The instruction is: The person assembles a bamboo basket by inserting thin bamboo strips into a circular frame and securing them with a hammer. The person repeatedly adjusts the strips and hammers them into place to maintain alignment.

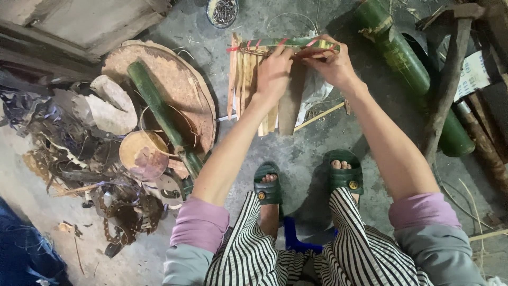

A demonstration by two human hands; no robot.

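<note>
A row of flat bamboo slats (244,79) hangs side by side from a green bamboo strip (296,43), bound to it with red cord. My left hand (273,73) presses on the slats just below the strip, fingers closed around one slat. My right hand (332,62) pinches the strip's right end where red cord wraps it. A wider brown slat (291,106) hangs below my hands. White plastic (317,90) lies under the piece on the concrete floor.
A thick green bamboo pole (407,69) lies at right beside dark wooden sticks (447,90). At left, a thinner green bamboo (159,111) crosses a round woven tray (180,79), with a small bowl (142,153) and scraps. A dish of nails (222,11) sits at the top.
</note>
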